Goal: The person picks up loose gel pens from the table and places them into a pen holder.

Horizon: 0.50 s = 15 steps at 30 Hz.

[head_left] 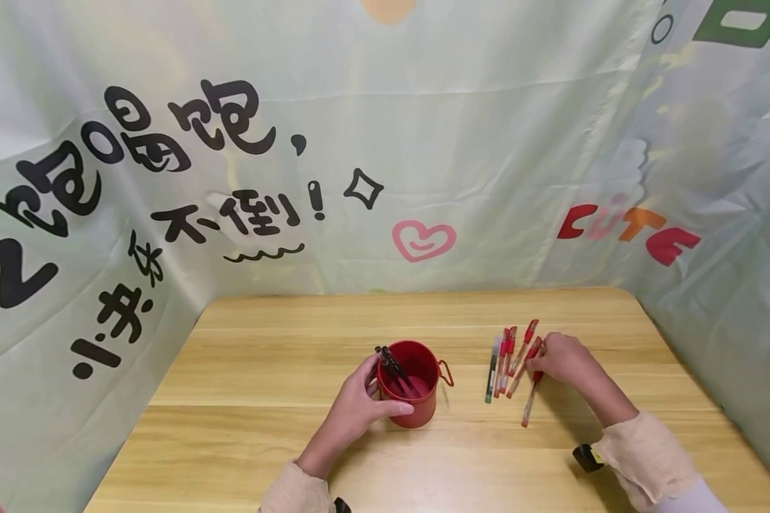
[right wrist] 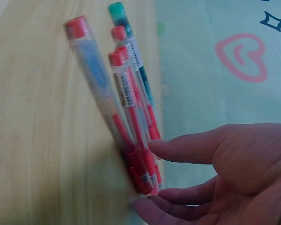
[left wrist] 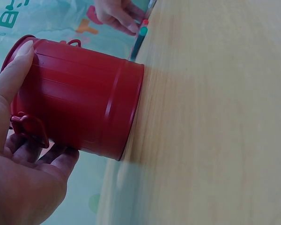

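Note:
My left hand [head_left: 353,402] holds a small red metal bucket [head_left: 417,417], thumb along its near side and fingers around the far left side. Inside the bucket lean dark pens [head_left: 393,365]. To the right, my right hand [head_left: 567,362] is over the cap end of a red gel pen [head_left: 531,400]. In the right wrist view, the thumb and fingertips stand apart around the caps of the red gel pens [right wrist: 138,122], and the leftmost pen [right wrist: 96,77] is blurred. Several other red gel pens [head_left: 502,367] and one green pen [head_left: 491,374] lie beside that hand.
A pale wooden table [head_left: 263,385] carries everything. Printed fabric [head_left: 488,178] rises behind the table and along its sides. The bucket's wire side handle [head_left: 448,374] sticks out toward the pens. A black wrist device [head_left: 588,457] shows beneath the right sleeve.

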Tool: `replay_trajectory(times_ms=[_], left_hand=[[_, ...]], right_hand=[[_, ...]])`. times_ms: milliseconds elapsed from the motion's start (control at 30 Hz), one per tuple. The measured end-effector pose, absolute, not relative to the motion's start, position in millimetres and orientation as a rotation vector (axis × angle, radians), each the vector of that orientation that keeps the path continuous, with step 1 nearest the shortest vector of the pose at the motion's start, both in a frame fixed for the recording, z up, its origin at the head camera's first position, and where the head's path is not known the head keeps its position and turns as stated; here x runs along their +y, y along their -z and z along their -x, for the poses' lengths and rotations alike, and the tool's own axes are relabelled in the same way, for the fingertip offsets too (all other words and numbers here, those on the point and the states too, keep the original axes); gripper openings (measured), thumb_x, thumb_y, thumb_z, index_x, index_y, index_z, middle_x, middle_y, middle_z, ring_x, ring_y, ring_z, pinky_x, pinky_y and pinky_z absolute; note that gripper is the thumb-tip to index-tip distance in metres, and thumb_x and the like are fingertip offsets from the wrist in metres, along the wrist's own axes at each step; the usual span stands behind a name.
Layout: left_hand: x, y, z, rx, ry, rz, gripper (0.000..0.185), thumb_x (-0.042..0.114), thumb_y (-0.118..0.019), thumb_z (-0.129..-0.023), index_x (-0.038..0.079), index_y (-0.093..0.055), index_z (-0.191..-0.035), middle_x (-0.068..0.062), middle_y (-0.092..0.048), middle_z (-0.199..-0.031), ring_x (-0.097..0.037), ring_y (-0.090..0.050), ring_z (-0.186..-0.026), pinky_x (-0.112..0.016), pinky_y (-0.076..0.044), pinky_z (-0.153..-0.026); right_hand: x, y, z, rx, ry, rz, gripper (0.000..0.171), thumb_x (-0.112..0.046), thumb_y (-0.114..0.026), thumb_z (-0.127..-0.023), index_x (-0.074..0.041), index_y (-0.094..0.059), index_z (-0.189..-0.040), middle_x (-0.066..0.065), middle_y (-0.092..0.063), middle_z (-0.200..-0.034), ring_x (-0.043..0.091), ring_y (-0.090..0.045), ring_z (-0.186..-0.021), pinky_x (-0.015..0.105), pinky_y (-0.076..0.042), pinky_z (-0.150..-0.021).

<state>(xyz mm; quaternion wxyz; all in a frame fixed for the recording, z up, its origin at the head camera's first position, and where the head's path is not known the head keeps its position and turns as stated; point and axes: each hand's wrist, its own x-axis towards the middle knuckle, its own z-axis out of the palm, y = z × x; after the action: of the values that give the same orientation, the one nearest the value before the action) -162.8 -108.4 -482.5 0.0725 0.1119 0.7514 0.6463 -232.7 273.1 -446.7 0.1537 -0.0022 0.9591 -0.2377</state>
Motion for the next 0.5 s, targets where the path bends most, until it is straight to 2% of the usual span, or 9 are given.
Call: replay_trajectory(times_ms=[500], left_hand=[[-109.0,482.9,163.8,2.244,-1.949,-0.343,0.088,0.024,-0.096,-0.074,0.027,-0.051,-0.15,0.001,-0.059,-0.15,-0.021,-0.053,-0.144,-0.044,-0.041,-0.122]], right_hand=[[276.1,454.9,235.5,2.804,0.611,0.044,0.021,-0.007,-0.072,-0.083,-0.007,-0.063,-0.064,-0.002,-0.048,-0.057,0.012,-0.041,-0.054,0.025,-0.035,-0.052]])
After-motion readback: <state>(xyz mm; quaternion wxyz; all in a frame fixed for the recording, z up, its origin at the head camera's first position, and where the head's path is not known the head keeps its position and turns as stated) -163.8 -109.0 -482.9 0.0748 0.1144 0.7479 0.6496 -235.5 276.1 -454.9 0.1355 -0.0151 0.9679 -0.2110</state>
